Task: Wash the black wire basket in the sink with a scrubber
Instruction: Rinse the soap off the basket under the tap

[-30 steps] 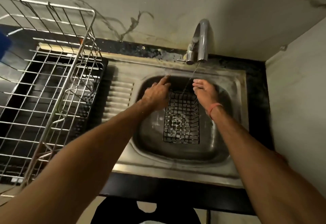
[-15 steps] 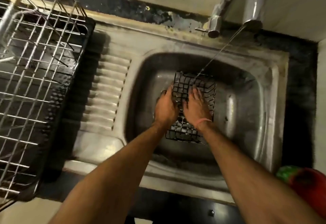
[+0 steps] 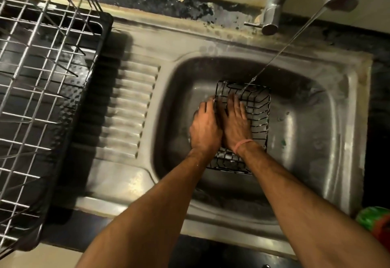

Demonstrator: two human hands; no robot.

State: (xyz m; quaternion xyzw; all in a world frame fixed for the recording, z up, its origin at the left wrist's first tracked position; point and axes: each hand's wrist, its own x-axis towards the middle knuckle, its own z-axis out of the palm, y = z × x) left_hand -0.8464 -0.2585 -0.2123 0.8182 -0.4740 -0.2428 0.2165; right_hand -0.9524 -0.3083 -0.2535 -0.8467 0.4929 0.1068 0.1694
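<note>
Now rinsing | black wire basket [image 3: 256, 111] on sink [image 3: 337, 120] floor under tap stream | left hand [image 3: 205, 127] has slid to its left rim, fingers curled there | right hand [image 3: 236, 120] still flat inside, fingers straight | no scrubber seen, scrubbing not yet begun

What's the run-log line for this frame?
stage: rinsing | black wire basket: in sink, under tap stream | left hand: at basket's left rim | right hand: flat inside basket | scrubber: not visible

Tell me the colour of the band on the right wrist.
Pink. The band circles the wrist just behind the right hand; the head view shows it.
</note>
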